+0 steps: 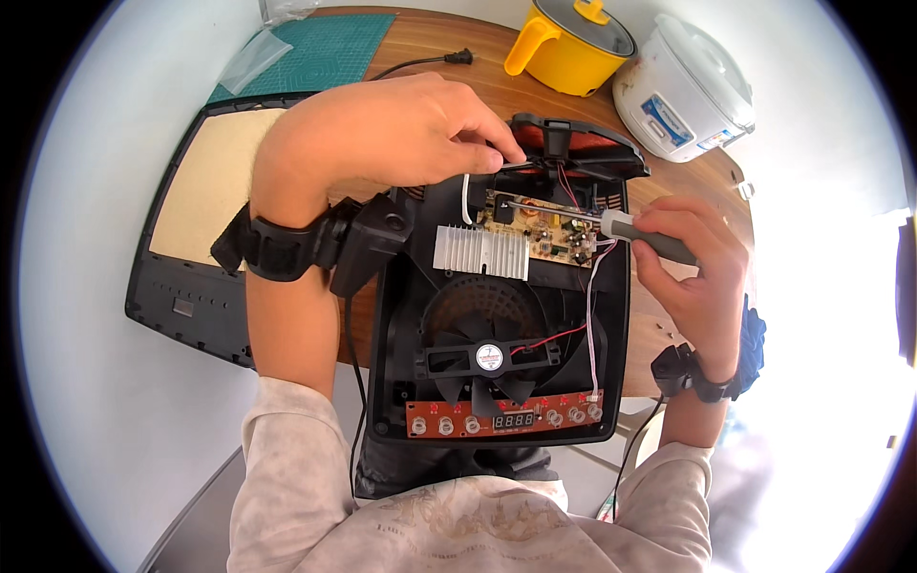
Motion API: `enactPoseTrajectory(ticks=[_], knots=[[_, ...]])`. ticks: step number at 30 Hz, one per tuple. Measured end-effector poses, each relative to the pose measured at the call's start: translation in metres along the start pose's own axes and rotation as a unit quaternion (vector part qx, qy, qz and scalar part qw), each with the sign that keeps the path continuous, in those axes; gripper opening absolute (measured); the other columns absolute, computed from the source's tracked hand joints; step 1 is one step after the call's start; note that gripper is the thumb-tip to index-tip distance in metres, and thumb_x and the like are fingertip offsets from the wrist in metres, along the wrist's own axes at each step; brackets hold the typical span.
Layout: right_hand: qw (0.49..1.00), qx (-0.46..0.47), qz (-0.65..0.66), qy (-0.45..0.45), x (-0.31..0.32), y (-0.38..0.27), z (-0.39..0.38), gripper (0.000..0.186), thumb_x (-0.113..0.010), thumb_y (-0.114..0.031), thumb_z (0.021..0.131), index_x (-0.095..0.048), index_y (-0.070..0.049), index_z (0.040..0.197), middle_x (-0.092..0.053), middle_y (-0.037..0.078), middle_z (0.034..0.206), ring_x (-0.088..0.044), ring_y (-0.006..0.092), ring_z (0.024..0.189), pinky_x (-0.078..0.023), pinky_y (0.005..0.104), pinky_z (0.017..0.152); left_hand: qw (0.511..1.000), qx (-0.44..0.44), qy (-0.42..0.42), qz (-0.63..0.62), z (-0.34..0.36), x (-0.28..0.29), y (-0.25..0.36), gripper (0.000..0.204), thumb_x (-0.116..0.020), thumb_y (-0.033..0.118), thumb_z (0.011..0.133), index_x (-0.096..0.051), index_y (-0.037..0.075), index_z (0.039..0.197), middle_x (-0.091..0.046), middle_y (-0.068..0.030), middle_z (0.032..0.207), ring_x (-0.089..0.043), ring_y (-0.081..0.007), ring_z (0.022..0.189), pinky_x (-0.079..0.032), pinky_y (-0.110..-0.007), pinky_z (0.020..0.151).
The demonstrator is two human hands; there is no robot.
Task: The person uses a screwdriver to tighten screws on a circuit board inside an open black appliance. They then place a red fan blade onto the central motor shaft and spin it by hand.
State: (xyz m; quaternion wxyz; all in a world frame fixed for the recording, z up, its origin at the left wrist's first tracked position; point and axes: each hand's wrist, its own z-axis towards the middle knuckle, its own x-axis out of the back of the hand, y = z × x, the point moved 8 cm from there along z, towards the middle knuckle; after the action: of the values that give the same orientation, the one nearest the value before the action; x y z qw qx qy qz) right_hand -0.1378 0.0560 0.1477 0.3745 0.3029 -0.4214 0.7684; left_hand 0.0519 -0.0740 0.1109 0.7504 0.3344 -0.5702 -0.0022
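Observation:
An opened black induction cooker base (392, 382) lies in front of me. Inside it are a silver finned heat sink (478, 252), a tan circuit board (554, 246) and a black fan (468, 329). A black-framed, reddish coil (611, 158) stands tilted at the far end. My left hand (420, 134) reaches over, thumb and fingers closed on a thin black piece beside the coil; its exact kind is unclear. My right hand (693, 248) grips a grey-handled screwdriver (659, 239), its shaft lying low across the board and the tip near a dark part there.
The cooker's top cover (158, 296) lies on the left. Behind are a green cutting mat (334, 57), a black plug (460, 57), a yellow pot (573, 57) and a white rice cooker (683, 91). A red display board (458, 420) sits at the base's near edge. Small screws lie right of the base.

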Motion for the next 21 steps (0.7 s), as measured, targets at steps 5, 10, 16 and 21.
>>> enactPoseTrajectory(ticks=[5, 10, 16, 21], knots=[[1.0, 0.013, 0.003, -0.008, -0.013, -0.001, 0.006, 0.021, -0.077, 0.003, 0.077, -0.074, -0.004, 0.097, -0.07, 0.009, 0.1, -0.07, 0.0237, 0.083, -0.056, 0.0314, 0.076, 0.999, 0.035, -0.033, -0.017, 0.001, 0.001, 0.002, 0.031, -0.062, 0.025, 0.101, -0.072, 0.009, 0.125, -0.075, -0.0143, 0.098, -0.067, -0.024, 0.073, -0.053, -0.035, 0.072], [1.0, 0.025, -0.006, -0.016, -0.022, 0.005, 0.008, 0.02, -0.076, 0.001, 0.077, -0.074, -0.005, 0.097, -0.069, 0.008, 0.099, -0.069, 0.025, 0.083, -0.056, 0.0328, 0.075, 1.0, 0.016, -0.021, -0.007, 0.001, 0.001, 0.002, 0.03, -0.062, 0.025, 0.101, -0.072, 0.008, 0.123, -0.075, -0.0142, 0.096, -0.066, -0.0239, 0.073, -0.053, -0.035, 0.072], [1.0, 0.002, 0.02, -0.02, -0.03, 0.011, 0.009, 0.02, -0.076, 0.0, 0.077, -0.073, -0.005, 0.096, -0.068, 0.009, 0.098, -0.068, 0.0263, 0.084, -0.056, 0.0335, 0.075, 1.0, 0.022, -0.018, 0.002, 0.001, 0.0, 0.001, 0.03, -0.063, 0.025, 0.101, -0.073, 0.008, 0.122, -0.075, -0.0151, 0.098, -0.066, -0.0255, 0.074, -0.052, -0.036, 0.071], [1.0, 0.009, 0.016, -0.021, -0.032, 0.013, 0.008, 0.02, -0.076, 0.0, 0.077, -0.073, -0.005, 0.096, -0.068, 0.009, 0.097, -0.068, 0.0266, 0.084, -0.056, 0.0338, 0.075, 0.999, 0.021, -0.029, -0.014, 0.001, 0.002, 0.003, 0.03, -0.063, 0.026, 0.1, -0.073, 0.007, 0.122, -0.075, -0.0156, 0.099, -0.065, -0.0261, 0.075, -0.052, -0.036, 0.07]])
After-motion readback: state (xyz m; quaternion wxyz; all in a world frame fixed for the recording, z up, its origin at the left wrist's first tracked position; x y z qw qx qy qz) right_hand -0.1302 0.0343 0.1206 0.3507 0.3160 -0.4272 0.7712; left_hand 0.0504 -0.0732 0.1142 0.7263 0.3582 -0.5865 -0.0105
